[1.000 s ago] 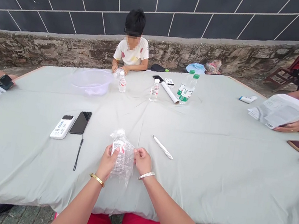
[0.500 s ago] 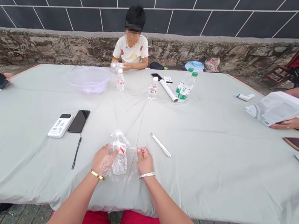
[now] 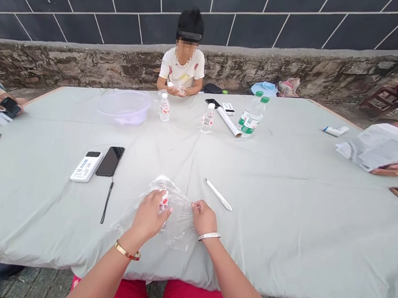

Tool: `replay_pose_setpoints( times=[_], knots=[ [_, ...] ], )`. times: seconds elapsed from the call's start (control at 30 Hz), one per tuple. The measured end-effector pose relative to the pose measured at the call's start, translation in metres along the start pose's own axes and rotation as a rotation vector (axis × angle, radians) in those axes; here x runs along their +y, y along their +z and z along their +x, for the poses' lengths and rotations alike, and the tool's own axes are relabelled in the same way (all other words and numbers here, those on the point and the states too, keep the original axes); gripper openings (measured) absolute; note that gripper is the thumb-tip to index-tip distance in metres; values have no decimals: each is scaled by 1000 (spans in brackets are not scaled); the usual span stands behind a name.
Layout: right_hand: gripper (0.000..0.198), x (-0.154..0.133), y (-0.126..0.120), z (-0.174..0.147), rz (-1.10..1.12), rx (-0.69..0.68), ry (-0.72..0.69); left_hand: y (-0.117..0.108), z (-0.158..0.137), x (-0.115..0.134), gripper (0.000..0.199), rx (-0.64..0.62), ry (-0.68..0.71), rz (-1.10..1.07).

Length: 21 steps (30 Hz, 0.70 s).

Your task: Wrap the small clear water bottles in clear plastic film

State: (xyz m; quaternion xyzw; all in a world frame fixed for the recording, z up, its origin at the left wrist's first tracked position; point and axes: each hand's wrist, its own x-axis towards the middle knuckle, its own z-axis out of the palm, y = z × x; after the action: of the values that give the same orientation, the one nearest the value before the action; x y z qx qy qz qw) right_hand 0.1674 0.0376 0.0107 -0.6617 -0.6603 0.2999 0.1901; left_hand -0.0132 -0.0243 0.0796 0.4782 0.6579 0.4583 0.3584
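Observation:
Just in front of me a small clear water bottle (image 3: pixel 164 201) with a red-and-white label lies on the table, its cap end pointing away. Thin clear plastic film (image 3: pixel 177 237) covers it and spreads out to both sides. My left hand (image 3: pixel 148 216) is closed over the bottle from above, fingers on its left and thumb on its right, hiding much of it. Thumb and fingertips of my right hand (image 3: pixel 204 219) pinch the film's right edge. A white pen (image 3: pixel 218 194) lies beyond my right hand.
A power bank (image 3: pixel 86 167) and phone (image 3: pixel 110 161) lie to the left. Farther back are a translucent basin (image 3: pixel 125 108), small bottles (image 3: pixel 207 119), a white roll (image 3: pixel 229 122) and green-capped bottles (image 3: pixel 251 122). People sit opposite and at both sides; one holds papers (image 3: pixel 382 146).
The film now spreads wider, out to the left of the bottle as well. My left hand has moved from the bottle's left side to over its top. My right hand still pinches the film.

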Motion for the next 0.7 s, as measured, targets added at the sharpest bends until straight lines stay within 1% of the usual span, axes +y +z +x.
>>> replay_pose_setpoints(
  times=[0.07, 0.13, 0.2, 0.27, 0.33, 0.43, 0.47, 0.53, 0.6, 0.63, 0.67, 0.7],
  knots=[
    [22, 0, -3, -1, -153, -46, -14, 6, -1, -22, 60, 52, -61, 36],
    [22, -1, -5, -1, -271, -76, -24, -1, 1, -42, 66, 68, -136, 58],
    [19, -2, -5, 0, -335, -77, -40, -15, 3, -56, 63, 57, -225, 49],
    [16, -3, -6, 2, -356, -66, -71, -27, 6, -61, 57, 54, -297, 21],
    [13, -3, -11, 7, -330, -80, -104, -33, 7, -63, 55, 63, -323, 6],
    [17, -1, -27, 13, -213, -114, -104, -31, 8, -64, 58, 81, -305, 35],
    [19, -2, -34, 13, -178, -92, -104, -30, 8, -65, 59, 80, -294, 49],
    [21, -10, -46, 10, -133, 30, -142, -25, 7, -69, 59, 72, -255, 67],
    [21, -28, -47, 0, -66, 160, -247, -21, 5, -74, 58, 76, -195, 85],
    [20, -41, -43, -7, -13, 177, -318, -19, 4, -76, 58, 87, -169, 93],
    [20, -55, -36, -15, 50, 155, -400, -17, 4, -77, 57, 97, -162, 80],
    [19, -70, -27, -23, 107, 72, -484, -15, 3, -77, 57, 100, -167, 56]
  ],
)
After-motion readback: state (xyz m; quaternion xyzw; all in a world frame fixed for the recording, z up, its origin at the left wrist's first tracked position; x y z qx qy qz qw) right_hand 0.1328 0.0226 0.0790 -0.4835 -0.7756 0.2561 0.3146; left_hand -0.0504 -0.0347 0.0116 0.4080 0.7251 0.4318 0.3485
